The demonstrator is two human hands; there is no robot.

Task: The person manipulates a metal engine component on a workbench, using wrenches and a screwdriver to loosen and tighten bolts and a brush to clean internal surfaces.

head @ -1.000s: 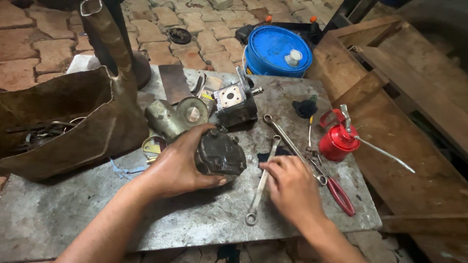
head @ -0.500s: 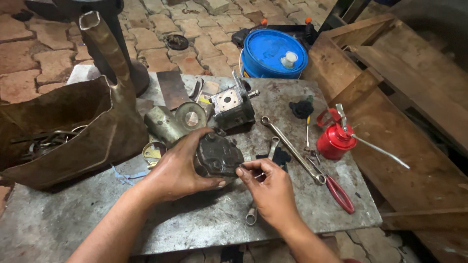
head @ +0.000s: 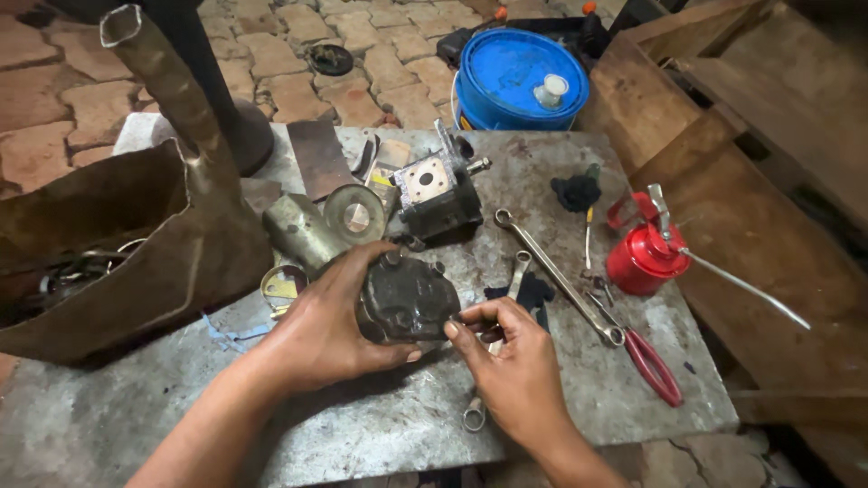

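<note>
Greasy dark cast-metal housing (head: 409,298), probably heavy, stiff and slippery, at centre of grey stone slab (head: 579,398), gripped from nine o'clock by left hand (head: 321,330), right hand (head: 515,370) fingers pinched closed at its four o'clock rim.

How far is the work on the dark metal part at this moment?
Done, it seems: a blocky pump body and a round disc lie apart on the table. In hand: the left hand holds the dark metal cover; the right hand pinches something small at its edge. Left: the wrenches lie unused.
</note>
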